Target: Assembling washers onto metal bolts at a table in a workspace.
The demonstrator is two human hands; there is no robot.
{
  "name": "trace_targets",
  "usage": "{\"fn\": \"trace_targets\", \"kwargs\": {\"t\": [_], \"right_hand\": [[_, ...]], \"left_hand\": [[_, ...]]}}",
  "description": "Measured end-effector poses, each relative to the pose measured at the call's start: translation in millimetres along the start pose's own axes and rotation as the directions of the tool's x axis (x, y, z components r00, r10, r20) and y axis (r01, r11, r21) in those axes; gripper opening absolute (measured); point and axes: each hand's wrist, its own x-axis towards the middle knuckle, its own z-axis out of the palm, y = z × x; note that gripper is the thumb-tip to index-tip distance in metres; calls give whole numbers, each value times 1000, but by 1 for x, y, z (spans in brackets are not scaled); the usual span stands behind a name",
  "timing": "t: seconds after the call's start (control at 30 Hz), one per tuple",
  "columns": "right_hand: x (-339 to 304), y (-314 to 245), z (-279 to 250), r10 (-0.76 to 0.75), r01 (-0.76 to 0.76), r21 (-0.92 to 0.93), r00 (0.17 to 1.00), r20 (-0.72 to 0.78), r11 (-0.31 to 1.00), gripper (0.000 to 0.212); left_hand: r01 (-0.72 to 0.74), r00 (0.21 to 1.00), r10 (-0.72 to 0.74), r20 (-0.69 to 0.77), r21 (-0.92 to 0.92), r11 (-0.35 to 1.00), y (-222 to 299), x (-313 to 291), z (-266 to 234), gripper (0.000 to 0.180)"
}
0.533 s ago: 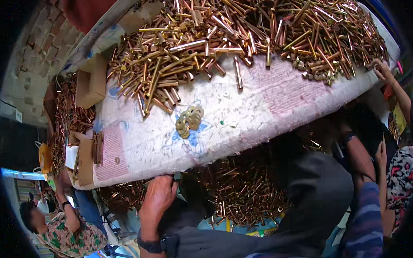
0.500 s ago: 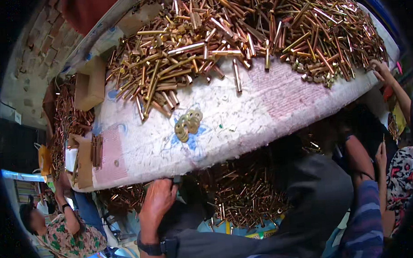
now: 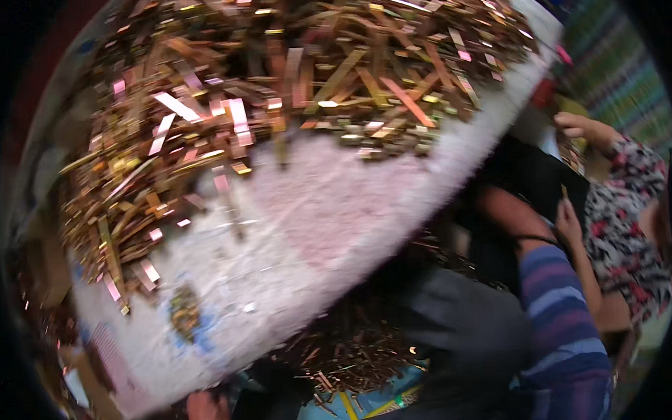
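Observation:
My left hand [image 3: 208, 414] is low in the picture, just below the near edge of the padded table [image 3: 306, 203]. It is blurred, and its fingers cannot be made out. My right forearm [image 3: 515, 215], in a blue and purple striped sleeve, reaches into the dark space beside the table edge, where shadow hides the hand. A large heap of copper- and brass-coloured metal rods or tubes [image 3: 287, 71] covers the far part of the table. A small cluster of yellowish washers [image 3: 184, 313] lies on a blue patch of the cloth. Short nut-like pieces [image 3: 393, 138] edge the heap.
More metal pieces [image 3: 356, 361] lie below the table on a blue and yellow sheet. My dark-clothed leg [image 3: 465, 316] is beside them. A person in a patterned top [image 3: 625, 229] is close on the right, holding a thin piece. A cardboard box [image 3: 90, 381] stands at the lower left.
The view has swung to the right and blurred, so the table and heap have shifted left and down. My left hand now shows only partly at the lower edge. My right arm still reaches into the dark.

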Motion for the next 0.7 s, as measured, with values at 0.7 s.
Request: {"fn": "trace_targets", "kwargs": {"t": [0.7], "right_hand": [[156, 78, -140, 113, -124, -17, 950, -292, 992, 31]], "left_hand": [[-169, 986, 157, 64, 419, 892, -23, 7, 13, 46]]}}
